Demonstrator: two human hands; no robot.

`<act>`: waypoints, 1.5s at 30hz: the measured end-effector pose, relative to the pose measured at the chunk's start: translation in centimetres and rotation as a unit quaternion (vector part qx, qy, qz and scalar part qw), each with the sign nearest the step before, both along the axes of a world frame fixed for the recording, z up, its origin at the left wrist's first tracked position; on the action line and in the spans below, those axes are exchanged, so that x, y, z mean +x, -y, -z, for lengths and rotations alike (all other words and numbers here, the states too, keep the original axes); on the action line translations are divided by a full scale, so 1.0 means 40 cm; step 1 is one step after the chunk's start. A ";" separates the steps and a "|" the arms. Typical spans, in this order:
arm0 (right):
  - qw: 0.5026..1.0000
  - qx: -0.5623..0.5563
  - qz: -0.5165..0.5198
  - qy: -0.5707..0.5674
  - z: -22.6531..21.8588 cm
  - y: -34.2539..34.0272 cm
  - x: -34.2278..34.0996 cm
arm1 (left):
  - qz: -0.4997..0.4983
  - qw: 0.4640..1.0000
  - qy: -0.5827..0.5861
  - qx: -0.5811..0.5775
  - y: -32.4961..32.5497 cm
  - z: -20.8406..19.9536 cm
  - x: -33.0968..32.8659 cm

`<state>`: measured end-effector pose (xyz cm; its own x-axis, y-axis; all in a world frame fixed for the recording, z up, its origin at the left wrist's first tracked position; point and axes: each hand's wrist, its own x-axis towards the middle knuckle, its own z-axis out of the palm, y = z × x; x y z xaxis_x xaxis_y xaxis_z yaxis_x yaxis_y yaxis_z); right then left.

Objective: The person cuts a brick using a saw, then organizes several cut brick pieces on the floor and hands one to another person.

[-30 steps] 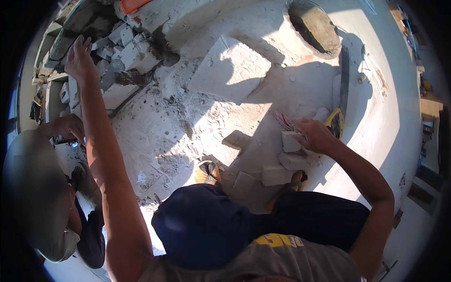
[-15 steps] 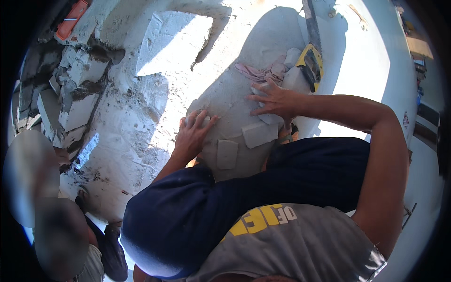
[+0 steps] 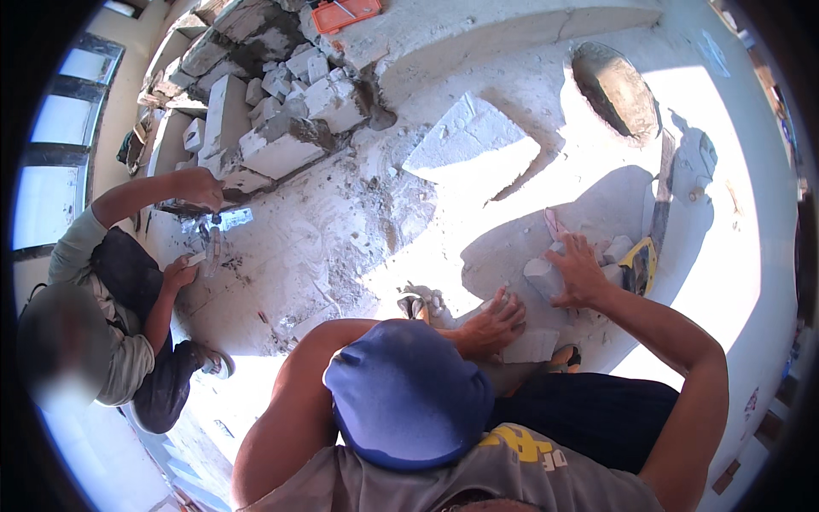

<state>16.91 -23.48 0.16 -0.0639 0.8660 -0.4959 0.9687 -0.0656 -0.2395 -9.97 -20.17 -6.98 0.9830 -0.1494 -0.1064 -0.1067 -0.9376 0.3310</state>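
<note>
My right hand (image 3: 580,271) is closed around a whitish block fragment (image 3: 540,278) on the floor. Left of it and nearer to me, my left hand (image 3: 495,326) lies low with its fingers spread, fingertips close to small pale rubble; no held thing shows. A flat pale block piece (image 3: 531,346) rests between my hand and my foot. Beyond the right hand, a pink cloth (image 3: 554,224) is partly hidden. A handsaw (image 3: 640,263) with a yellow and black handle lies to the right, near more pale chunks (image 3: 618,249).
A large pale slab (image 3: 469,149) lies ahead, with a round hole (image 3: 616,94) beyond it. Broken blocks (image 3: 290,145) are heaped at the far left by an orange tray (image 3: 345,14). A crouching co-worker (image 3: 111,333) handles a tool at left.
My view has swung left, bringing the co-worker and block heap further in. The right hand, spread before, has closed on the block fragment. The left hand remains spread near the floor.
</note>
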 end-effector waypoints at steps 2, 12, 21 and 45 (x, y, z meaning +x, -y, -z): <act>1.000 -0.018 -0.015 0.011 0.019 -0.014 -0.033 | -0.053 0.991 0.112 0.048 0.069 0.142 -0.016; 0.998 0.005 -0.042 -0.037 0.163 -0.040 0.063 | -0.189 0.978 0.065 -0.063 -0.104 0.062 -0.109; 0.989 0.024 -0.024 -0.147 0.097 -0.113 0.056 | -0.596 0.794 0.114 -0.030 -0.359 0.041 -0.322; 0.949 0.110 -0.271 -0.121 0.052 -0.419 -0.380 | -0.699 0.709 -0.016 0.097 -0.498 0.075 -0.408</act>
<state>1.69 -6.74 -1.90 -0.6179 0.7545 -0.2213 0.7611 0.5033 -0.4092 -26.31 -0.25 -9.99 0.1533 0.9880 -0.0166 0.9753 -0.1485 0.1635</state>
